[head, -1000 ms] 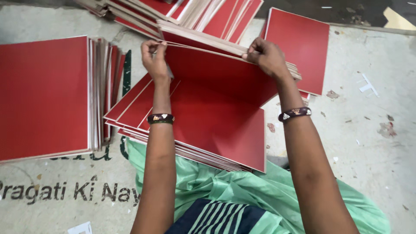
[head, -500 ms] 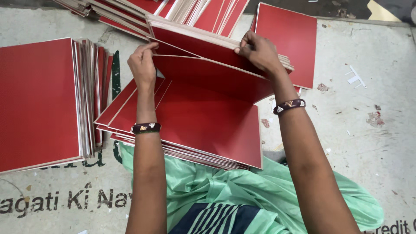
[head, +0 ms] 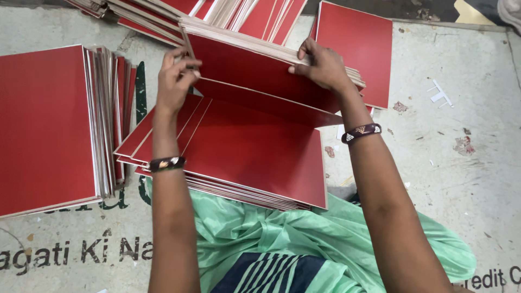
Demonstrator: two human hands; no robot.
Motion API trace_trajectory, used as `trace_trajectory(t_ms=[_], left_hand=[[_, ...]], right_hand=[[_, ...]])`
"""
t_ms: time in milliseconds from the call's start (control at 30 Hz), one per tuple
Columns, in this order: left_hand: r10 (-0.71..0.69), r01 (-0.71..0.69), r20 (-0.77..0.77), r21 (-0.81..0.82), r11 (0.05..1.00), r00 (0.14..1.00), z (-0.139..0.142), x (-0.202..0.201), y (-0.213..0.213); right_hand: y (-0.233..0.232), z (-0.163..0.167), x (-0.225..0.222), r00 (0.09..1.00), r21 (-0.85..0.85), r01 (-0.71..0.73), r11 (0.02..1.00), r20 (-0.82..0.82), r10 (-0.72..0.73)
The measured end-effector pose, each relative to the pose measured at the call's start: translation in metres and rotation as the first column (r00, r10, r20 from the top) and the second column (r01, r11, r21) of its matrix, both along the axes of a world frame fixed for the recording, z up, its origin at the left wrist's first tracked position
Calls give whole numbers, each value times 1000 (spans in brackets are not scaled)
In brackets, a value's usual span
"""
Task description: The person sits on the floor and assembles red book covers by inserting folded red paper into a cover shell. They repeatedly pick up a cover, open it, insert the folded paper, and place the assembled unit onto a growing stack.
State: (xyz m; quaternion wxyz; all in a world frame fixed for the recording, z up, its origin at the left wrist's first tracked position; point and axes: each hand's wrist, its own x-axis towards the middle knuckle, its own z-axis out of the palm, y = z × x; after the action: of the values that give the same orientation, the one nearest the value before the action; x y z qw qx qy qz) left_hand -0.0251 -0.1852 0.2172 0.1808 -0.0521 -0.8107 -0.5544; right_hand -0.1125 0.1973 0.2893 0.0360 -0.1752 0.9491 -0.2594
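Far out to the left of the left hand lies a flat pile of red boards (head: pixel 46 127), square-cut with pale edges, its right side fanned out so that many thin edges show just beside the left forearm. The left hand (head: pixel 175 81) is curled shut, thumb and fingertips pinching the left edge of a raised bundle of red boards (head: pixel 260 68), which stands tilted up on its lower edge between the two hands. A dark beaded bracelet (head: pixel 167 163) sits on the left wrist. Below and between the hands, nearer the body, rests a lower stack of red boards (head: pixel 244 152), lying flat and slightly staggered, its near corner resting on green cloth (head: pixel 282 233) that covers the lap, with a dark striped cloth (head: pixel 271 274) under it. Beyond the hands, further from the body, a heap of more red boards (head: pixel 239 11) leans in loose rows. The right hand (head: pixel 323 68) is clasped over the top right of the raised bundle, fingers hooked across its pale upper edge and thumb behind. A second bracelet (head: pixel 361 132) circles the right wrist. Just past the right hand, a single red board (head: pixel 361 46) lies flat, partly tucked under the bundle. To the right of the right forearm spreads the pale floor sheet (head: pixel 461 163), speckled with small scraps.
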Motion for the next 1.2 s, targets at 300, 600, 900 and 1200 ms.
trace_trajectory(t_ms=[300, 600, 900, 1200], left_hand=[[50, -33, 58, -255, 966, 997, -29, 160, -20], [28, -49, 73, 294, 954, 997, -12, 249, -66], [236, -259, 127, 214, 942, 963, -26, 214, -81], [209, -220, 83, 162, 962, 974, -3, 140, -86]], right_hand=[[-3, -7, -8, 999, -48, 30, 998, -13, -30], [-2, -11, -17, 994, -88, -33, 996, -106, 24], [-7, -11, 1, 997, -96, -12, 995, -82, 4], [-8, -5, -3, 997, -88, -31, 996, -79, 24]])
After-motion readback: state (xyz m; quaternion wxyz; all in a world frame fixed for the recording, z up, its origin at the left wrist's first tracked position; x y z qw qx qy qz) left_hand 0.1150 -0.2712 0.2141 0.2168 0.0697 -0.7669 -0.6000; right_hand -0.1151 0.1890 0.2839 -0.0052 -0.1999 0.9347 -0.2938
